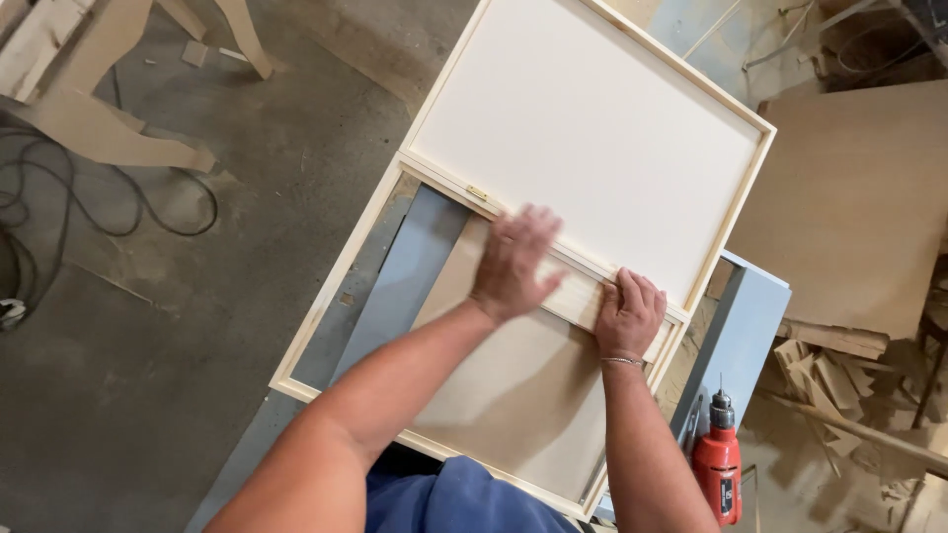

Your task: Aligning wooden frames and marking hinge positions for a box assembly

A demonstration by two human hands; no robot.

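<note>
A shallow wooden box lies open on a grey-blue bench. Its far half (592, 128) has a pale panel inside a light wood frame. The near half (341, 286) is a bare frame, joined to the far half by a small brass hinge (478, 192). A brown board (513, 385) lies inside the near frame. My left hand (513, 262) rests flat, fingers spread, on the board's far edge near the hinged rail; it looks blurred. My right hand (627, 316) presses, fingers curled, on the rail at the right end.
A red power drill (718, 459) stands on the bench's right edge. Large brown boards (849, 197) and wood offcuts (839, 380) lie at the right. A wooden furniture base (109, 128) and a black cable (118, 212) are on the concrete floor at the left.
</note>
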